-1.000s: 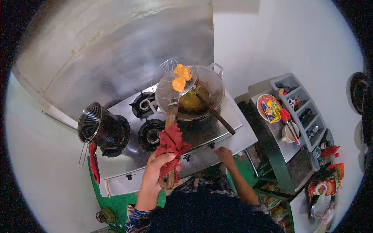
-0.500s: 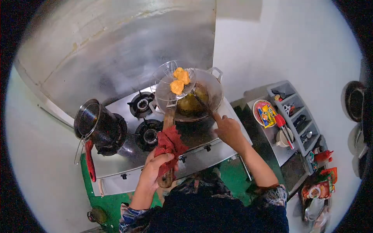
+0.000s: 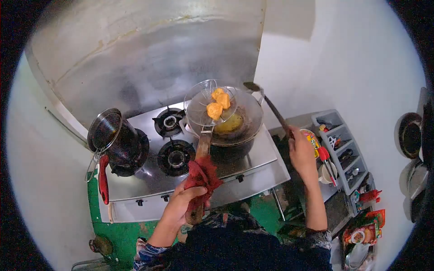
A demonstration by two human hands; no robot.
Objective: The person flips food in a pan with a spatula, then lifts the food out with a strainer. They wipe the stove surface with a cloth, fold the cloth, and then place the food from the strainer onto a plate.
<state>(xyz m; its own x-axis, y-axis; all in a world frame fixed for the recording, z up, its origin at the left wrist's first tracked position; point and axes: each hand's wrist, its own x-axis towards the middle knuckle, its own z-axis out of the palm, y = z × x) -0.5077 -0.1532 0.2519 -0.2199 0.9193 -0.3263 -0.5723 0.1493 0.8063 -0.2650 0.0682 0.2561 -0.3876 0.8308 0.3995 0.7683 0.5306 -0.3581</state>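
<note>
My left hand point(image 3: 183, 203) is wrapped round the wooden handle point(image 3: 204, 145) of a wire skimmer, with a red cloth point(image 3: 205, 174) bunched on the handle. Several golden fried pieces point(image 3: 214, 110) lie in the skimmer's wire basket point(image 3: 197, 110). The basket is over the left side of a large two-handled wok point(image 3: 254, 117), where yellowish oil point(image 3: 228, 124) shows at the bottom. To the right, my right hand point(image 3: 302, 151) grips a long-handled spatula point(image 3: 276, 112). Its dark head is raised beyond the wok's right rim, apart from the skimmer.
A tall pot point(image 3: 129, 151) with a strainer point(image 3: 105, 131) and red handle stands on the stove's left. Bare burners point(image 3: 176, 158) lie between pot and wok. Right: a grey utensil tray point(image 3: 332, 118), a cup point(image 3: 325, 174), red-tipped tongs point(image 3: 329, 162) and hanging pans point(image 3: 409, 135).
My right hand has lifted the spatula out of the wok and swung it up and to the right. The skimmer with the fried pieces stays over the wok in my left hand.
</note>
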